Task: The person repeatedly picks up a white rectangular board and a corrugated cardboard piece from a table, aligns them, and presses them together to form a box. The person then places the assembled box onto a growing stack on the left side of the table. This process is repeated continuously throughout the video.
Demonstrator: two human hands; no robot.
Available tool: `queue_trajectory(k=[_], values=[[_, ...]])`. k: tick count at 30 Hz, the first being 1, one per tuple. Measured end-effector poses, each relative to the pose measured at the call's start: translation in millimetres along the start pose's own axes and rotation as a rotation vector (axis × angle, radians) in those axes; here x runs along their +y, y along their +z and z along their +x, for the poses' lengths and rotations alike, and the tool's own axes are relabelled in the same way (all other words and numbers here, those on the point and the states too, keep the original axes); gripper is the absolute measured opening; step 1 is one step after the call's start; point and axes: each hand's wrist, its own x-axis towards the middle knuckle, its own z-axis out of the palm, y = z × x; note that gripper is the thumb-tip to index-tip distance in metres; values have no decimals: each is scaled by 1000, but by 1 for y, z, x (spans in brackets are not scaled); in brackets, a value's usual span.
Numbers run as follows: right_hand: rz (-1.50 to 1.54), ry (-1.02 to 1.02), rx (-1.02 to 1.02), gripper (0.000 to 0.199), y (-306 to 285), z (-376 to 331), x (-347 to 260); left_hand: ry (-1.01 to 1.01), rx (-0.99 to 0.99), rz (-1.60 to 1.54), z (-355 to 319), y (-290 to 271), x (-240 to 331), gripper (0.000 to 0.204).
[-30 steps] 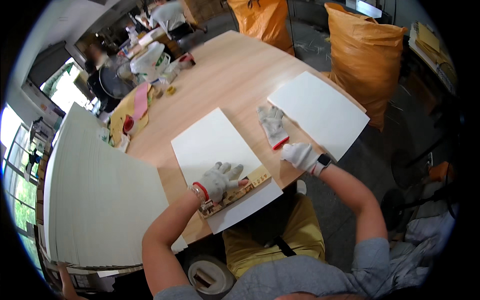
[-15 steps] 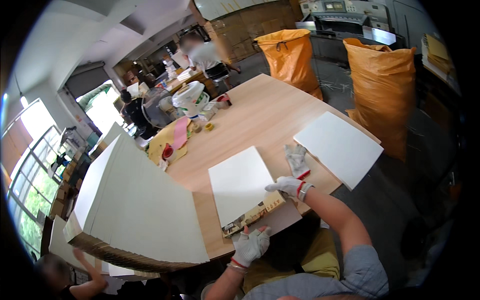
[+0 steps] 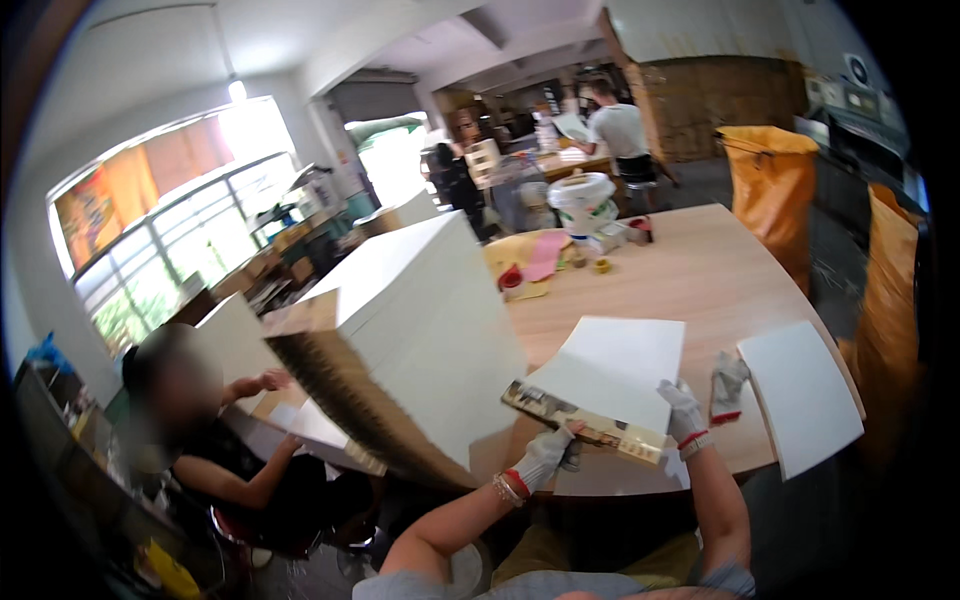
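Observation:
Both my hands wear white gloves. My left hand [image 3: 546, 455] grips the near left edge of a white sheet [image 3: 617, 368] whose printed underside strip [image 3: 580, 425] shows along its near edge. My right hand [image 3: 681, 410] holds the same sheet at its near right corner, lifting it off the wooden table [image 3: 700, 280]. A spare glove [image 3: 727, 385] lies just right of my right hand. Another white sheet [image 3: 800, 395] lies at the table's right edge.
A tall stack of white boards [image 3: 420, 330] stands at my left. A seated person [image 3: 215, 440] works beyond it. A white bucket [image 3: 582, 203], tape rolls and a pink cloth sit at the far table end. Orange sacks [image 3: 775, 190] stand at right; other people work behind.
My view has swung up toward the room. My left hand rose from below the table edge to grip the sheet's near left edge, and both hands have tilted the sheet up.

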Motion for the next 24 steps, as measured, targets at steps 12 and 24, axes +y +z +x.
queue_trajectory(k=[12,24], values=[[415,-524,-401,28,257,23,-182,1182,292,202,-197,-45,207,46],[-695,-313,-312,53,417,68,-196,800,1185,583,-140,-245,262,88]])
